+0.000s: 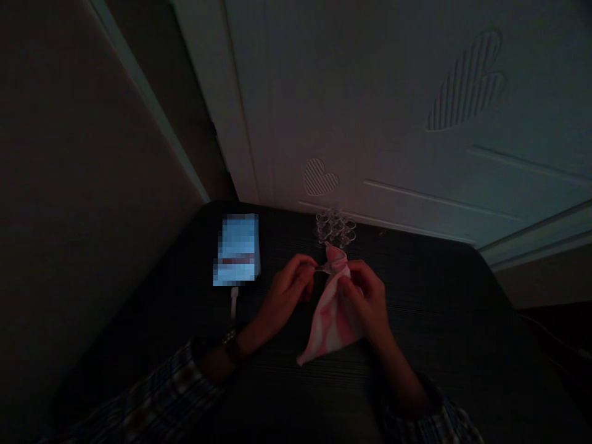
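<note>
Over the dark table [439, 308], my left hand [287, 288] pinches the stem end of a small stemmed glass [326, 267]. The glass lies tilted sideways, with its bowl toward the right. A pink and white cloth [329, 317] wraps around the bowl and partly hides it. My right hand [370, 296] is closed on the cloth at the bowl, and the cloth's lower corner hangs down toward me. Just behind the cloth stands a group of several small clear glasses [335, 228].
A lit phone [238, 250], its screen blurred out, is at the left with a white cable [234, 303] running toward me. A white panel with heart reliefs [320, 177] rises behind the table. The room is dim.
</note>
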Demonstrator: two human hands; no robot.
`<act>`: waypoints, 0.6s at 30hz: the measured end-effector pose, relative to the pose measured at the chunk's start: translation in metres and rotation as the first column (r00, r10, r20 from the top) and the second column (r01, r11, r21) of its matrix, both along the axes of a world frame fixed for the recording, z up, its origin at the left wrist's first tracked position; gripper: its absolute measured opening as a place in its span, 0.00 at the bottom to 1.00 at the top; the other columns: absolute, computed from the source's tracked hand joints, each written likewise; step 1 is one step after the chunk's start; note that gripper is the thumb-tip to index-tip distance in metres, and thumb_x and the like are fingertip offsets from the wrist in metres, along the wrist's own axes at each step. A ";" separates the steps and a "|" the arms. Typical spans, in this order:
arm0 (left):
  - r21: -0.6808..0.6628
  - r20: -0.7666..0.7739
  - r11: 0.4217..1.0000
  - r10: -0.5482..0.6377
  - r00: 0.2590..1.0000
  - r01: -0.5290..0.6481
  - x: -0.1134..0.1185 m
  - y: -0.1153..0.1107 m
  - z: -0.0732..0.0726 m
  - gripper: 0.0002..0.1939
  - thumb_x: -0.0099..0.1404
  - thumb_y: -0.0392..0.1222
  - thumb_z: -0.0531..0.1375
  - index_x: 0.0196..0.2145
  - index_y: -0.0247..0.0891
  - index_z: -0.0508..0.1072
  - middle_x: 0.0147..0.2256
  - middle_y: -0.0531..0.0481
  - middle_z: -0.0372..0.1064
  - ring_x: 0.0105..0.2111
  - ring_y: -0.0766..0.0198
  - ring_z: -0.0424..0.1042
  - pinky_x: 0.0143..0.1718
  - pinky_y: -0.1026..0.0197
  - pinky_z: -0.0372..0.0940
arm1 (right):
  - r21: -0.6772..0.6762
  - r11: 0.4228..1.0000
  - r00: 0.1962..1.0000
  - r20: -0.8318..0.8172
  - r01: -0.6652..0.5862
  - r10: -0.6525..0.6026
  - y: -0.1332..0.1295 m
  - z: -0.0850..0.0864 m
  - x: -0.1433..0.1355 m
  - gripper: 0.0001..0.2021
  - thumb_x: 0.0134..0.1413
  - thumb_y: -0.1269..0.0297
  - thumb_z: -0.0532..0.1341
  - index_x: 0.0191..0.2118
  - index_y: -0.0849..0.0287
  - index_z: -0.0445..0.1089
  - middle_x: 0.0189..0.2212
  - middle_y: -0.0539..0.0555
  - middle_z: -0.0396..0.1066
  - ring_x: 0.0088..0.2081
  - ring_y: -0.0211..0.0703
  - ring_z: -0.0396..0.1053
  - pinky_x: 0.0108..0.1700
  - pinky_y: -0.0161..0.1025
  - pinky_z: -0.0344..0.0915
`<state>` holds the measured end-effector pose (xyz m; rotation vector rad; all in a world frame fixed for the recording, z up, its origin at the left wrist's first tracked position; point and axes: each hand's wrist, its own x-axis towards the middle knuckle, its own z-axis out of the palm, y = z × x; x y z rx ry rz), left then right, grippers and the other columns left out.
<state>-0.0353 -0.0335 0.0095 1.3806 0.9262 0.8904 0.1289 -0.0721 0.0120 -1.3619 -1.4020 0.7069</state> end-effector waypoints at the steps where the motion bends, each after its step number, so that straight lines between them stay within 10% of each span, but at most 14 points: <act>1: 0.000 -0.001 1.000 0.004 1.000 -0.004 0.000 0.000 0.000 0.13 0.64 0.49 0.49 0.40 0.39 0.63 0.21 0.58 0.59 0.20 0.71 0.60 0.20 0.68 0.53 | 0.000 1.000 1.000 0.002 -0.002 0.002 0.000 0.000 0.000 0.05 0.52 0.65 0.57 0.35 0.57 0.67 0.31 0.51 0.68 0.31 0.39 0.65 0.33 0.35 0.60; 18: 0.002 -0.009 1.000 -0.014 1.000 0.014 -0.001 0.001 0.000 0.12 0.64 0.49 0.49 0.38 0.39 0.63 0.20 0.58 0.59 0.20 0.71 0.61 0.20 0.68 0.55 | -0.014 1.000 1.000 -0.004 -0.013 0.013 -0.001 -0.003 0.001 0.05 0.53 0.64 0.57 0.36 0.56 0.66 0.31 0.50 0.66 0.31 0.38 0.63 0.33 0.35 0.59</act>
